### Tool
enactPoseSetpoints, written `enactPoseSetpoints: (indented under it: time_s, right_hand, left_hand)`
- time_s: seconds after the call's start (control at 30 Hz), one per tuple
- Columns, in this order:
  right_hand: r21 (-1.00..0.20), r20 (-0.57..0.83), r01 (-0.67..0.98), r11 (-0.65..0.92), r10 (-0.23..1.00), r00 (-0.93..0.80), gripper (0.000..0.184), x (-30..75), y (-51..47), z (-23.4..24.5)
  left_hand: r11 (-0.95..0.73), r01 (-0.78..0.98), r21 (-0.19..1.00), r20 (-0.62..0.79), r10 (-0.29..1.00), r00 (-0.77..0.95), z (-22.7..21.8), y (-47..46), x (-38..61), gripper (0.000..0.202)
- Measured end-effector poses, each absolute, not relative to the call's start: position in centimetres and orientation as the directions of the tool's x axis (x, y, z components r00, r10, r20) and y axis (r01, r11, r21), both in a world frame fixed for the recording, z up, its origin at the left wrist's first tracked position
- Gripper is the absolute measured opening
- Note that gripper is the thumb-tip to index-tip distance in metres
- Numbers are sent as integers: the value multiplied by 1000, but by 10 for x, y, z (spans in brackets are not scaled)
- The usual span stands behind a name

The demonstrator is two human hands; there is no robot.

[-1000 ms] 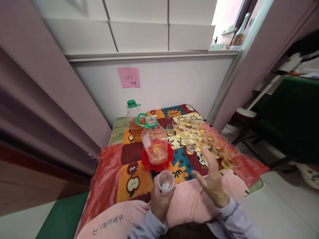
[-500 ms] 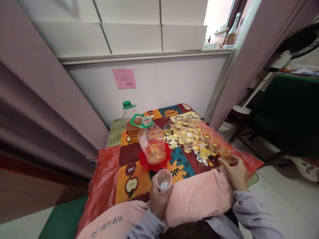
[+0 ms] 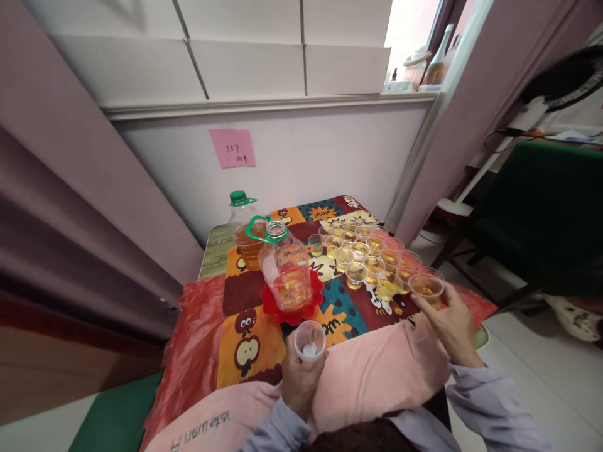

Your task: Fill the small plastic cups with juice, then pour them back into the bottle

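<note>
My left hand (image 3: 299, 375) is closed around an empty clear plastic cup (image 3: 309, 341), tilted so its inside shows. At the right, my right hand (image 3: 452, 321) grips another plastic cup (image 3: 426, 290) with yellow liquid in it, raised a little above the table. Beside that cup, several similar cups (image 3: 374, 269) of yellow liquid stand in close rows. An uncapped clear jug (image 3: 287, 267) with a green handle and some liquid low inside stands in a red scalloped dish (image 3: 313, 301), just beyond my left hand.
Behind it, a second jug (image 3: 245, 242) with a green cap holds amber liquid. A pink towel (image 3: 377, 364) lies along the near edge over the patterned cloth (image 3: 240, 292). Red plastic sheeting (image 3: 193, 333) hangs at the left. A dark green chair (image 3: 532, 213) stands at the right.
My right hand has taken hold of a cup of yellow liquid at the near right of the rows and lifted it slightly. My left hand has stayed with its cup.
</note>
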State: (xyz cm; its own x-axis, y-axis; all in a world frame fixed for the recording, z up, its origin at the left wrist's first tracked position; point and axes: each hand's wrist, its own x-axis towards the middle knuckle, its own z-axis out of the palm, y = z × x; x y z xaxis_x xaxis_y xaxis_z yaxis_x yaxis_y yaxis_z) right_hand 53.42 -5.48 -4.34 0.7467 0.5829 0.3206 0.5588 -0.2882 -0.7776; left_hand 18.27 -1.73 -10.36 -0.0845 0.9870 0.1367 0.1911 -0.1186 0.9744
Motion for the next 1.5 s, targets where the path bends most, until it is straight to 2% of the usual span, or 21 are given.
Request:
enactPoseSetpoints:
  time_s: [0.13, 0.23, 0.33, 0.43, 0.7, 1.13, 1.5]
  right_hand:
    - [-618, 429, 730, -291, 654, 624, 68, 535, -42, -38]
    - [-445, 508, 847, -292, 696, 507, 60, 536, -36, -42]
    - [-276, 541, 907, -319, 728, 421, 56, 538, -34, -44]
    - [-184, 556, 927, -326, 744, 372, 53, 539, -32, -43]
    - [-89, 602, 953, -289, 747, 283, 48, 538, -28, -39]
    - [-41, 612, 979, -201, 769, 184, 52, 538, -24, -34]
    - [104, 602, 985, -139, 797, 49, 53, 534, -19, -25]
  left_hand:
    - [-67, 164, 984, 80, 994, -69, -105, -17, 182, 66]
    - [-68, 145, 987, 78, 994, -70, -105, -17, 181, 65]
    - [-85, 128, 988, 93, 994, -63, -104, -17, 182, 64]
    - [-88, 122, 989, 96, 993, -65, -104, -17, 182, 63]
    - [-97, 142, 985, 108, 992, -69, -105, -18, 181, 65]
    - [-57, 131, 990, 65, 996, -58, -104, -18, 182, 67]
    - [-47, 126, 991, 52, 998, -41, -113, -19, 180, 68]
